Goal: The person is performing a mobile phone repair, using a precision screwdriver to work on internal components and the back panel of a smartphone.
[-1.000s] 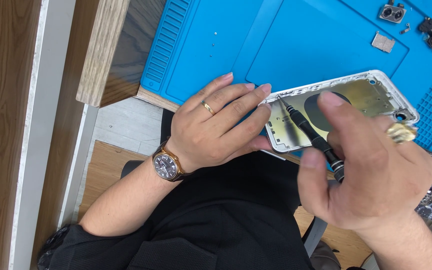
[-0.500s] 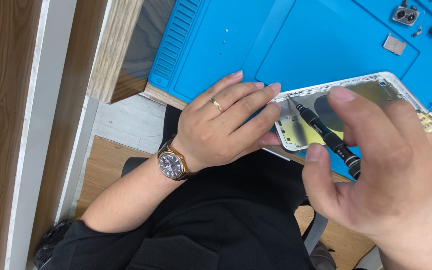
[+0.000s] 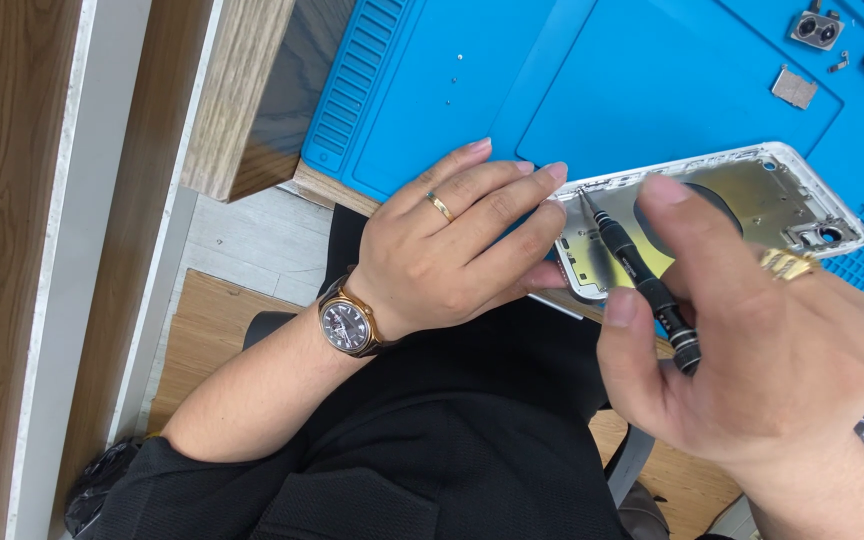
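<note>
Since the earlier frames the view has drifted, so the phone housing sits a little further toward 3 o'clock, while both hands keep their places on it. Largest in view is the blue work mat (image 3: 512, 90), spread over the counter (image 3: 252, 110) from 12 to 3 o'clock. On its near edge lies the opened phone housing (image 3: 752, 195), silver-rimmed and face up, its inside bare metal with a dark round patch. At the 9 o'clock end of that housing rests the left hand (image 3: 452, 245), flat, its fingers (image 3: 512, 185) spread narrowly and pressing on the frame's corner; a watch (image 3: 348, 322) sits at the wrist. From 4 o'clock comes the right hand (image 3: 762, 340), thumb and fingers closed around a slim black screwdriver (image 3: 642, 280). The tool slants up toward 11 o'clock, its tip touching the housing just beside the left fingertips. Small loose parts (image 3: 817, 28) lie on the mat at 1 o'clock, well apart from both hands.
</note>
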